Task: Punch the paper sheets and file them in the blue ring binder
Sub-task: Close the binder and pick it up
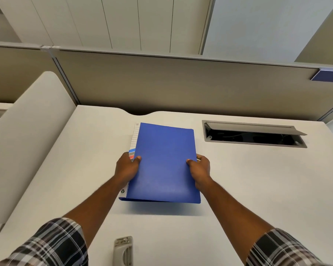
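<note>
Blue plastic ring binder, closed, hovers just above the white desk, near edge raised. Left hand and right hand clamp opposite edges, thumbs on top, likely for level carrying. Grey metal hole punch waits nearer the person.
</note>
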